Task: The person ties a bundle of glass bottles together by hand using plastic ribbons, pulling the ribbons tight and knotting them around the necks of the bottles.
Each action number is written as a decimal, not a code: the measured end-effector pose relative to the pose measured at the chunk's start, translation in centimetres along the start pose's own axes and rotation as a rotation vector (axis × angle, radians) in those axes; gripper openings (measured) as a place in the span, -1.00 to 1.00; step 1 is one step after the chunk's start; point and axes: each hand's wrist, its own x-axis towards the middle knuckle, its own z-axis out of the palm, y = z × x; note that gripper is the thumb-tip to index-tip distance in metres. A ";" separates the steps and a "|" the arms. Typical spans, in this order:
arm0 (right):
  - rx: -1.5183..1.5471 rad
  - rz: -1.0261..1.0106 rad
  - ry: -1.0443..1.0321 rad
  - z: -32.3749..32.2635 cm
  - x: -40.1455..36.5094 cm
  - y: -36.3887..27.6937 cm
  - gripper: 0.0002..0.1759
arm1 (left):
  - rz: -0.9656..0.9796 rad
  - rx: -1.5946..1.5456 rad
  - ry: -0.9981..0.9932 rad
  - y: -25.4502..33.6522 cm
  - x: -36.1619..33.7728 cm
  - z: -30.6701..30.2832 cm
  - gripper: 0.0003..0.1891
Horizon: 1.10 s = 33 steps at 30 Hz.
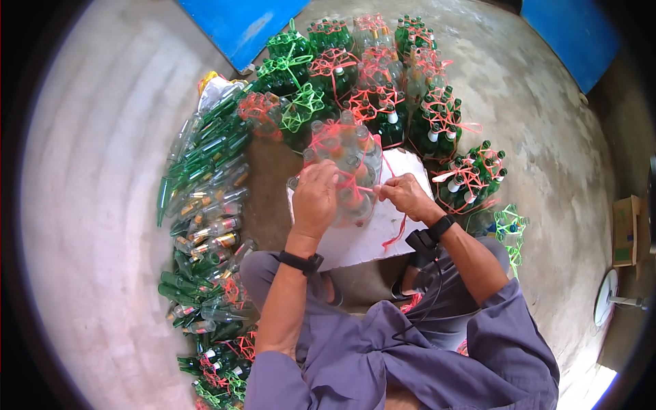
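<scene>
A bundle of clear glass bottles stands upright on a white board between my knees. Pink string is looped around and across the bottle necks. My right hand, at the bundle's right side, pinches a strand of this string, and a loose tail hangs below over the board. At the bundle's near left, my left hand is closed with its fingers curled by the bottle necks. String runs close to those fingers; the exact grip is partly hidden.
Tied bundles of green bottles and clear ones stand beyond the board and to the right. Loose bottles lie in a long pile on the left. Blue panels, a cardboard box and a round white object stand farther out.
</scene>
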 end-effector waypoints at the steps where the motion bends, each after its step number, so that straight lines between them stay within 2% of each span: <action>1: -0.001 0.033 -0.031 0.0 0.5 1.0 -0.58 | -0.004 0.016 0.010 0.0 -0.2 0.1 -0.87; 4: -0.020 0.027 -0.060 -0.1 1.0 1.9 -0.57 | -0.001 0.040 0.026 -0.1 -0.3 0.1 -0.86; 7: -0.067 0.005 -0.001 -0.2 0.8 2.3 -0.56 | 0.006 0.036 0.024 0.1 -0.6 0.3 -0.84; 9: -0.058 -0.110 0.013 -0.2 0.9 2.8 -0.57 | 0.015 0.031 0.029 0.1 -0.5 0.4 -0.83; 13: -0.004 -0.058 0.016 0.3 0.0 2.2 -0.64 | 0.026 0.040 0.030 -0.2 -0.4 0.5 -0.80; 18: 0.004 -0.106 -0.002 0.6 0.4 2.9 -0.63 | 0.024 0.049 0.026 0.1 -0.3 0.6 -0.81; 20: -0.057 -0.223 -0.008 0.3 0.6 3.3 -0.64 | -0.001 0.051 0.033 0.1 -0.4 0.7 -0.81; 30: -0.109 -0.225 -0.005 -0.8 0.5 1.9 -0.65 | -0.006 0.042 0.027 0.1 -0.3 0.5 -0.81; 33: -0.181 -0.290 0.061 -1.0 0.3 1.0 -0.67 | -0.001 0.054 0.033 0.1 -0.3 0.5 -0.82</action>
